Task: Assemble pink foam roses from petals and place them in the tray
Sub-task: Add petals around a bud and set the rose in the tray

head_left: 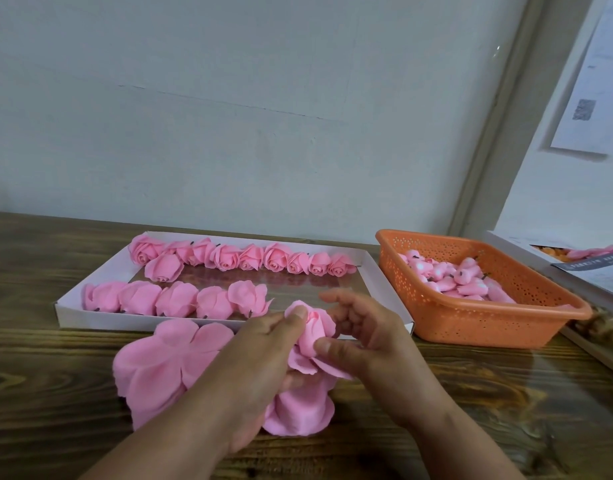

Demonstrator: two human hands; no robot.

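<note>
Pink petals: flat on the table, left of both hands.
Left hand: fingers curled round the rose.
Right hand: thumb pinching the rose.
Tray: just behind the hands.
Basket: far right.

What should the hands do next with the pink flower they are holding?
Probably fold the loose petals up around the bud. Both hands, left and right, pinch the half-made rose, and its lower petals hang open, unlike the roses in the tray.

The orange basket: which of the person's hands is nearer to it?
Right. The right hand is just left of the orange basket; the left hand lies farther left, beyond the rose both hold.
</note>
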